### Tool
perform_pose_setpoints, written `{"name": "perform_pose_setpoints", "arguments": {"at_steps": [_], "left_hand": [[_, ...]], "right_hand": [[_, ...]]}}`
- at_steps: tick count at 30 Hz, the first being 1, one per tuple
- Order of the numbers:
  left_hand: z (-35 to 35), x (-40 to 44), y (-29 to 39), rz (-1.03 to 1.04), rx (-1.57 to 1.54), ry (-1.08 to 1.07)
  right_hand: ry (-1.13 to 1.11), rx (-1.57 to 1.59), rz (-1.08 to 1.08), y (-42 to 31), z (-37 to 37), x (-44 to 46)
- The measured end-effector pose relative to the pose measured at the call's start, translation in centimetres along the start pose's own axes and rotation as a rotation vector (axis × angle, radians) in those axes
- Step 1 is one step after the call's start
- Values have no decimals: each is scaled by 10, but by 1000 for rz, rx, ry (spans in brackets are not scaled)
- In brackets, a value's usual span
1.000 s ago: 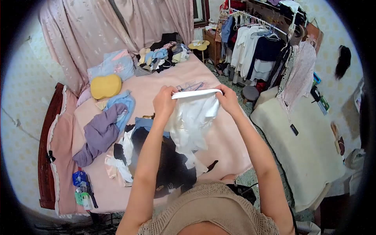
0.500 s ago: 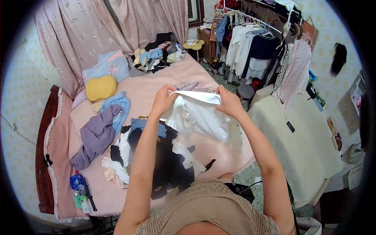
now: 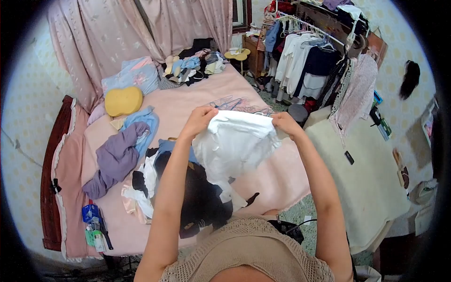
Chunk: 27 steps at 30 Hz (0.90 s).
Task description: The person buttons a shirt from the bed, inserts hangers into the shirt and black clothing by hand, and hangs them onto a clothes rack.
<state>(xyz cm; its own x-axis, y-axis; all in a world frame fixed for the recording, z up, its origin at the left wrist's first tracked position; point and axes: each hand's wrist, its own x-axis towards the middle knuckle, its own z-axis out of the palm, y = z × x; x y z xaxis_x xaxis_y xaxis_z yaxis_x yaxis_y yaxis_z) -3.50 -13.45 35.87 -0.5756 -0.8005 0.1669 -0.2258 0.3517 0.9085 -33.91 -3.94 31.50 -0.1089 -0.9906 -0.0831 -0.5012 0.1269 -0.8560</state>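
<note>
A white garment (image 3: 237, 145) hangs spread between my two hands above the pink bed. My left hand (image 3: 201, 121) pinches its upper left corner, and my right hand (image 3: 287, 125) grips the upper right one. Its lower part drapes downward, slightly blurred; I cannot tell which kind of garment it is. Just beyond its top edge, several wire hangers (image 3: 239, 103) lie on the bed. Below and to the left is a heap of black clothes (image 3: 197, 192), with white and blue pieces in it, partly hidden by my left arm.
On the bed (image 3: 197, 94) lie a purple garment (image 3: 117, 155), a yellow cushion (image 3: 123, 101) and a far clothes pile (image 3: 192, 63). Back right stands a clothes rack (image 3: 310, 28) with hanging shirts. A cream-covered surface (image 3: 357, 188) holding a dark remote (image 3: 349, 157) is at right.
My hands have moved slightly farther apart, the right one going rightward. The white garment is stretched wider and shows more of its front. The view has shifted a little.
</note>
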Motion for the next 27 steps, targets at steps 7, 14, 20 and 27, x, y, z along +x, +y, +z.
{"name": "perform_pose_setpoints", "arguments": {"at_steps": [7, 14, 20, 27], "left_hand": [[3, -18, 7, 406, 805, -122], [-1, -16, -19, 218, 1048, 172], [3, -30, -33, 64, 986, 351], [52, -77, -96, -311, 701, 67]], "right_hand": [[212, -86, -168, -27, 13, -5], [141, -726, -339, -57, 31, -31], [525, -846, -335, -24, 29, -25], [109, -534, -78, 63, 33, -71]]}}
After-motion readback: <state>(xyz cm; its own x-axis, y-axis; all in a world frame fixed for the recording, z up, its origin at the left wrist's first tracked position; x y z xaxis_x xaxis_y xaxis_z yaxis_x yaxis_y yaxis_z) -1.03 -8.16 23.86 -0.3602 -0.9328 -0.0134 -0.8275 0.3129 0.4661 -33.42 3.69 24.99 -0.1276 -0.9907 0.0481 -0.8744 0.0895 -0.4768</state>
